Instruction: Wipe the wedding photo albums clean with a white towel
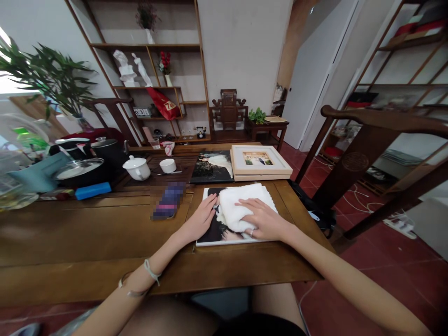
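At far left, a leafy plant [59,77] is cut off by the edge; below it, blurred kitchenware crowds the wooden table [115,238], with a blue box [93,190] in front. Next come a lidded white bowl [136,168] and a small white cup [168,165]. Nearer the person, a purple item [170,200] is pixelated beyond recognition. The person's left hand [203,219] lies flat, fingers straight and close together, on the left side of a photo panel [212,233] at the table's near edge. Behind stands a dark picture [210,167], lying flat, its right side meeting a pale framed picture [261,161]. A bunched white cloth [233,210] covers much of the photo panel, hiding most of its image. The right hand [264,219] rests on the cloth, fingers slightly spread; whether they pinch it cannot be told. At right, a dark chair [357,158] runs out of view.
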`<state>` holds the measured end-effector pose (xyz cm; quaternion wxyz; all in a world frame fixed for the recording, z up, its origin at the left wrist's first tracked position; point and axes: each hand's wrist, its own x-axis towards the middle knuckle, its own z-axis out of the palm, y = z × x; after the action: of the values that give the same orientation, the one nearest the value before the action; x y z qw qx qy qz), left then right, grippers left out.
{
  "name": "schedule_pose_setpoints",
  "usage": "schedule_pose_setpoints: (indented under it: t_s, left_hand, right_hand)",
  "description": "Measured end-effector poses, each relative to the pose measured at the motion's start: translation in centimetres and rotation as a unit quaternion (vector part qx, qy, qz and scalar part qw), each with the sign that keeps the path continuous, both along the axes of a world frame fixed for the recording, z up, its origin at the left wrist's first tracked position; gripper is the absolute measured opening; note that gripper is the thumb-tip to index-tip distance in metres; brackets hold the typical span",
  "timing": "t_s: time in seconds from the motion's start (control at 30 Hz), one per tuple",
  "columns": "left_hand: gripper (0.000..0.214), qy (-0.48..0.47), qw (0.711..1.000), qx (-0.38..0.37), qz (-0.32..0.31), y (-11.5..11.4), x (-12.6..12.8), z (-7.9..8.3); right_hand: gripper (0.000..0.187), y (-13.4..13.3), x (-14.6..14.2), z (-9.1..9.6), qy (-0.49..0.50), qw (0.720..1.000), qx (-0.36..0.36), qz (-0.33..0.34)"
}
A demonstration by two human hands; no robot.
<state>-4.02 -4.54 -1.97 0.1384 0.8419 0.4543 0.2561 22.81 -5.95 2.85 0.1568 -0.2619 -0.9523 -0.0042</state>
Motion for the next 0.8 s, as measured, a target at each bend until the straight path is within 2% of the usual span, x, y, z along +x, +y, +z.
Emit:
schedule_pose_setpoints:
  t_s: [0.1,0.27,0.37,0.5,0.7,0.8]
  left_hand:
    - [0.046,-0.003,1.000,0.005,0.000,0.0,0.0,-0.2]
    - [0.046,-0.006,1.000,0.016,0.001,0.1,0.0,-0.5]
    - [0.046,0.001,1.000,0.010,-0.001,0.1,0.0,-0.5]
    - [0.046,-0.013,1.000,0.019,-0.002,0.1,0.0,-0.5]
    - [0.048,-0.043,0.999,-0.001,-0.033,0.3,-0.5,-0.6]
    - [0.052,-0.055,0.998,-0.005,-0.042,0.5,-0.7,-0.6]
  right_hand:
    - [0.028,0.8,0.5,0.1,0.015,1.000,-0.008,-0.016]
    - [0.032,2.3,1.8,0.4,0.016,0.989,-0.025,-0.147]
    - [0.035,2.2,2.0,0.5,-0.004,0.982,-0.018,-0.190]
    - [0.033,-0.2,0.3,0.5,-0.039,0.987,-0.015,-0.156]
    - [0.029,-6.8,-3.7,-0.2,-0.049,0.997,-0.030,-0.052]
    - [0.031,-8.2,-4.6,-0.5,-0.047,0.998,-0.021,-0.032]
